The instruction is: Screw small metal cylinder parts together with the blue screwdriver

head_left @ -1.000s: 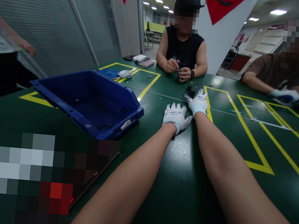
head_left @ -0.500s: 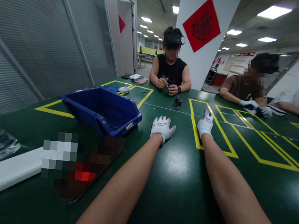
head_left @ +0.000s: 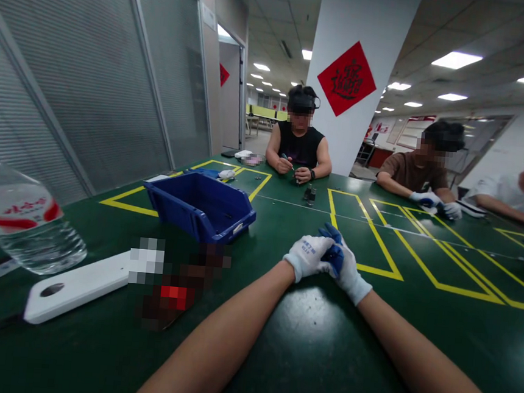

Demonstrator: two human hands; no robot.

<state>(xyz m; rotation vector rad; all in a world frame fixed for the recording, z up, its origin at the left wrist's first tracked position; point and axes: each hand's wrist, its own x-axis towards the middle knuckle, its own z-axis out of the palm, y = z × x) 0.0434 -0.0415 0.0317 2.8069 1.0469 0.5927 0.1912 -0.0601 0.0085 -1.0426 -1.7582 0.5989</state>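
My left hand (head_left: 309, 256), in a white work glove with a blue palm, is held against my right hand (head_left: 348, 271) above the table in the middle of the head view. The left fingers are closed and bent in toward the right palm. On my right hand, the blue palm side faces the left one, with its fingers curled. Whatever lies between the fingers is hidden or too small to name. To the left of both hands stands a blue plastic bin (head_left: 201, 206) with a few small dark pieces inside.
A water bottle (head_left: 22, 212) and a white bar-shaped object (head_left: 84, 288) lie at left on the green table (head_left: 432, 352). Yellow tape (head_left: 379, 271) marks rectangles. Small black parts (head_left: 309, 194) stand farther back. Across the table a person (head_left: 298, 141) works; others sit at right.
My hands were apart, resting on the table; now they have come together in the middle. The right one has turned to show its blue palm. The camera view has tilted up and shifted.
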